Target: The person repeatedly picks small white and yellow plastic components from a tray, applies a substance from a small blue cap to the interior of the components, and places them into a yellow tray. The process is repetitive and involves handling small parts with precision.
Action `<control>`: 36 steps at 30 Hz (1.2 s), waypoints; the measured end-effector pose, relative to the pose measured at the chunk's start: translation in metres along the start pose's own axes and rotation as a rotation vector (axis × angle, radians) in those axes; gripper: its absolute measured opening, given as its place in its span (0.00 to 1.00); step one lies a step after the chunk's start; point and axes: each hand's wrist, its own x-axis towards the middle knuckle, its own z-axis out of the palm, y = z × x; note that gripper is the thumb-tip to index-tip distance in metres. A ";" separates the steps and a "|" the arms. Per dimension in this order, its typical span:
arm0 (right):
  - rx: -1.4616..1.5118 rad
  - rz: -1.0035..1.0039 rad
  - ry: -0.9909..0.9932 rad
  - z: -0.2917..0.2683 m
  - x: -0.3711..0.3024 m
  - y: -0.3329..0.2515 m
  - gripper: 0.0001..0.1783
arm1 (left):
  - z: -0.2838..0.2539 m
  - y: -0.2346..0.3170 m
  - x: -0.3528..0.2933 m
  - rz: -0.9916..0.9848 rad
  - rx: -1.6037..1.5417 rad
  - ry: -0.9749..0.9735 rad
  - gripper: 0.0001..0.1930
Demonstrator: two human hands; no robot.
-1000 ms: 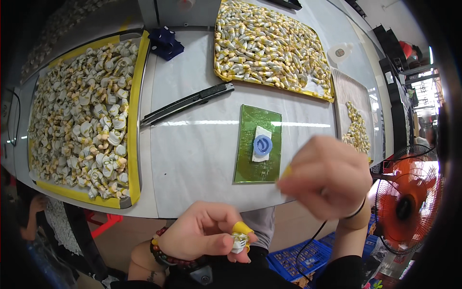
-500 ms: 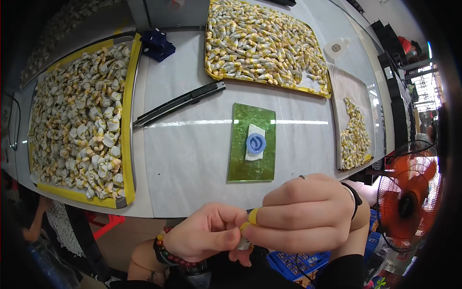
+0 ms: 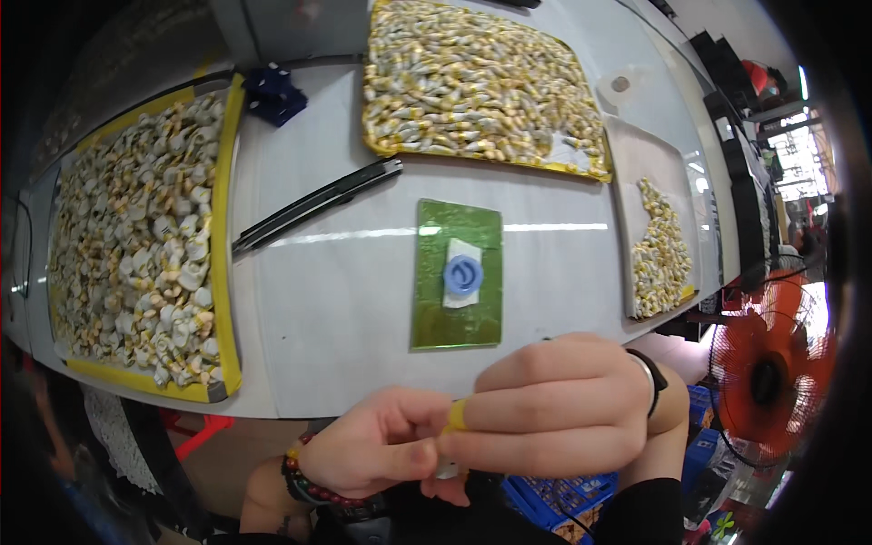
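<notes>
Hands [image 3: 472,436] pinched together on small yellow piece [image 3: 456,416], below table edge.

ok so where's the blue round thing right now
In the head view the blue round piece sits on a white pad on the green mat, mid-table, just beyond the right hand.

Beyond the hands, a glossy green rectangular plastic mat [image 3: 457,275] lies on the smooth, shiny white table [image 3: 336,300].

Green rectangular mat [image 3: 457,275] at centre of white table [image 3: 336,300], blue round disc [image 3: 463,273] on it; long black bar [image 3: 318,203] behind-left; yellow-rimmed tray of small pieces [image 3: 218,227] far left; second filled yellow tray [image 3: 481,82] behind.
</notes>
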 end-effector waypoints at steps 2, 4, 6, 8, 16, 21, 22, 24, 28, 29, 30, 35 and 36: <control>-0.019 0.054 0.014 -0.002 -0.002 -0.001 0.10 | 0.000 0.002 0.001 0.027 0.056 0.051 0.18; -0.101 0.152 0.029 -0.019 -0.002 -0.009 0.12 | -0.004 0.000 -0.003 0.073 0.134 0.128 0.18; -0.298 0.343 0.122 -0.036 -0.002 -0.008 0.14 | -0.005 -0.002 -0.007 0.192 0.050 0.106 0.19; -0.593 0.562 0.287 -0.070 -0.016 0.015 0.12 | -0.010 -0.003 -0.011 0.285 0.030 0.108 0.21; -0.670 1.095 -0.003 -0.154 -0.108 0.083 0.10 | -0.009 -0.004 -0.001 0.169 -0.033 0.079 0.22; -0.807 0.938 -0.113 -0.145 -0.105 0.091 0.04 | -0.005 -0.002 -0.003 0.125 -0.029 0.123 0.22; -0.863 0.838 -0.127 -0.142 -0.109 0.091 0.05 | -0.004 -0.001 -0.004 0.112 -0.028 0.131 0.23; -0.943 0.748 -0.086 -0.143 -0.110 0.088 0.06 | -0.006 -0.001 -0.003 0.092 -0.025 0.108 0.24; -0.709 0.919 0.153 -0.120 -0.070 0.057 0.02 | -0.006 -0.002 -0.004 0.112 -0.040 0.103 0.23; -0.623 0.889 0.173 -0.110 -0.060 0.050 0.03 | -0.008 -0.002 -0.005 0.118 -0.044 0.103 0.23; -0.570 0.834 0.147 -0.101 -0.052 0.039 0.05 | -0.009 -0.002 -0.004 0.113 -0.046 0.088 0.23; -0.336 0.586 -0.157 -0.057 -0.013 0.007 0.12 | -0.002 0.000 -0.005 0.131 -0.020 0.127 0.23; -0.315 0.547 -0.176 -0.049 -0.008 0.010 0.12 | -0.002 0.000 -0.006 0.146 -0.001 0.143 0.22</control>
